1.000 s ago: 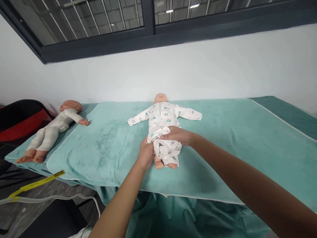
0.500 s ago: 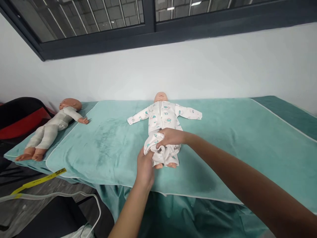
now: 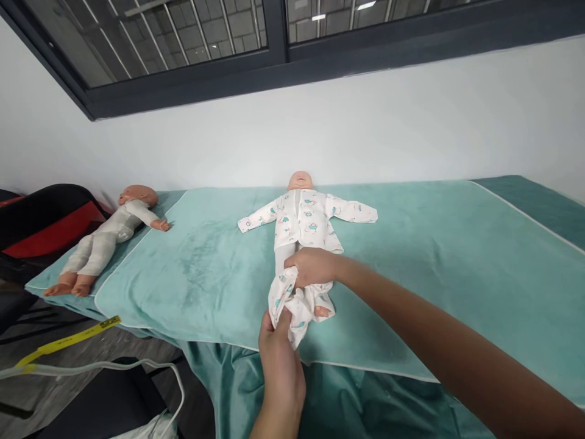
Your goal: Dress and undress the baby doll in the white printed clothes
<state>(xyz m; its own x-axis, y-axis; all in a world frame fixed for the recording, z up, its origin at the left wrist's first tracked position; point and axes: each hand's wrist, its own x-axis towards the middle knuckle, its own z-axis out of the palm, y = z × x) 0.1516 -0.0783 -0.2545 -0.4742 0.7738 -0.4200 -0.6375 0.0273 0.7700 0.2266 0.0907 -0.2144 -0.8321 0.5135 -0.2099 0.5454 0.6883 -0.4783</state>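
Observation:
A baby doll (image 3: 300, 180) lies on its back, its arms spread in a white printed jacket (image 3: 311, 219). Matching printed trousers (image 3: 299, 310) are bunched low around its legs, and the pale upper leg shows above them. My left hand (image 3: 281, 344) pinches the lower edge of the trouser leg on the left. My right hand (image 3: 315, 267) grips the gathered cloth higher up, over the doll's legs; its fingertips are partly hidden in the fabric. One foot of the doll shows at the right trouser opening, while the other is covered.
A green plush cover (image 3: 205, 268) spreads over the table against the white wall. At the left end lies a second doll (image 3: 103, 244) in pale wrapping. Black-and-red chairs (image 3: 59, 225), a yellow tag (image 3: 68, 338) and a white cable (image 3: 150, 364) are at the left.
My left hand has pulled the trouser leg down toward me, and the foot on that side is now covered. My right hand has shifted slightly lower. More of the doll's upper leg shows.

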